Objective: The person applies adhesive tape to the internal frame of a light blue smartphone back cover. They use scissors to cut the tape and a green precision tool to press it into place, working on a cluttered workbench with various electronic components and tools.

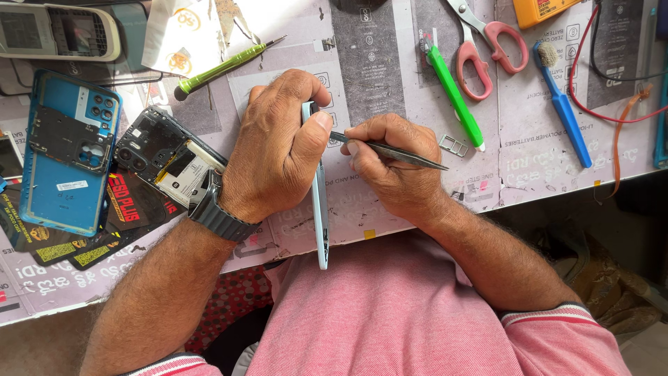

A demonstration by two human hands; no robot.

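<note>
My left hand (275, 146) grips a light blue phone (320, 209) held on its edge, upright on the workbench, thumb pressed near its top side. My right hand (390, 163) pinches metal tweezers (396, 150), whose tip touches the phone's side just under my left thumb. A small metal card tray (454, 145) lies on the mat just right of the tweezers' back end. A dark watch (212, 209) sits on my left wrist.
A blue phone back frame (66, 150) and a black opened phone (163, 157) lie at left. A green screwdriver (223, 66), green tool (456, 97), red scissors (480, 52), blue brush (563, 104) and red wires (591, 90) lie across the back of the printed mat (390, 69).
</note>
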